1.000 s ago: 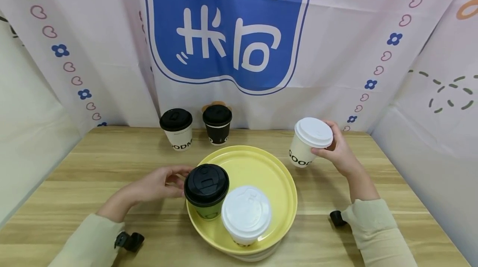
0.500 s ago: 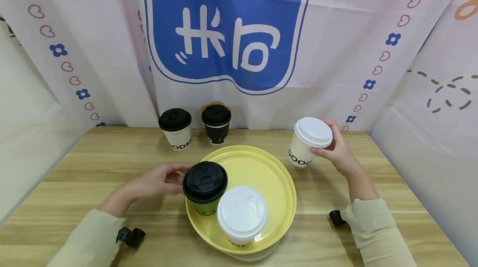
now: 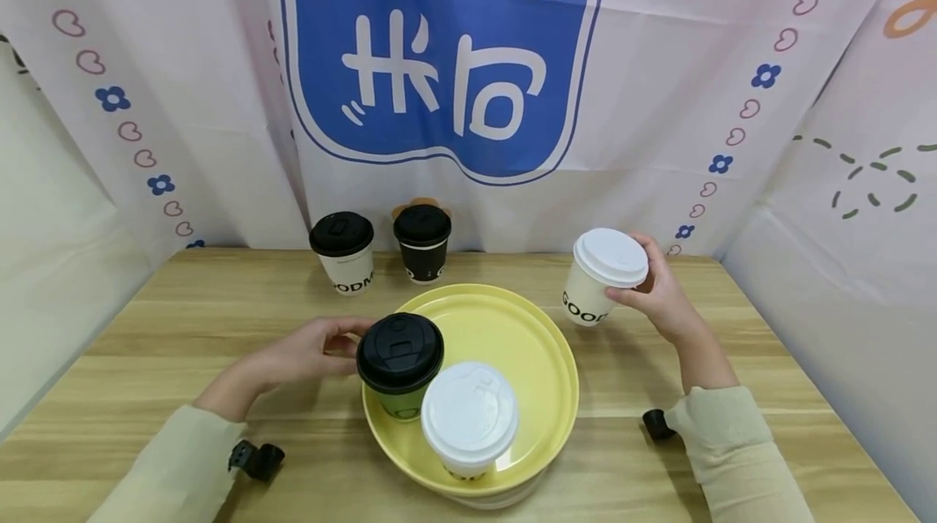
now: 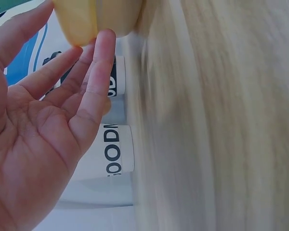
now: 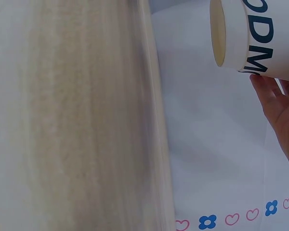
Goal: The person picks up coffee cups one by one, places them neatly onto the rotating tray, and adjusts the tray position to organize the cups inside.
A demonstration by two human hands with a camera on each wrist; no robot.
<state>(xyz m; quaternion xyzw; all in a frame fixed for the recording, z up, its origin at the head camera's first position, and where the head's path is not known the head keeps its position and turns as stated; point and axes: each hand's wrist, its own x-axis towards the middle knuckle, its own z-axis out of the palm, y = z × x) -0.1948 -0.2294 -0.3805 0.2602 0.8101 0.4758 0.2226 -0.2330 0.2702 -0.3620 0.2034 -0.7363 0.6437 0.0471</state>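
Observation:
My right hand (image 3: 662, 295) grips a white paper coffee cup (image 3: 586, 295) with a white lid, fingers behind it and thumb in front. In the right wrist view the bottom of this cup (image 5: 218, 33) shows, raised above the table. My left hand (image 3: 315, 352) lies at the left side of a round yellow tray (image 3: 538, 344), its fingers extended and fingertips (image 4: 106, 36) at the rim in the left wrist view. On the tray stand a green cup (image 3: 403, 405) with a black lid, close to my left fingers, and a white-lidded cup (image 3: 470, 413) near the front.
Behind the tray at the left stand a white cup with a black lid (image 3: 342, 250) and a smaller black cup (image 3: 423, 246). A pale round base (image 3: 505, 497) shows under the tray. A printed cloth (image 3: 439, 100) hangs along the back of the wooden table (image 3: 183, 320).
The tray's two cups have shifted slightly clockwise: the green one back, the white-lidded one left. My left hand has edged back a little. The right hand holds its cup almost still.

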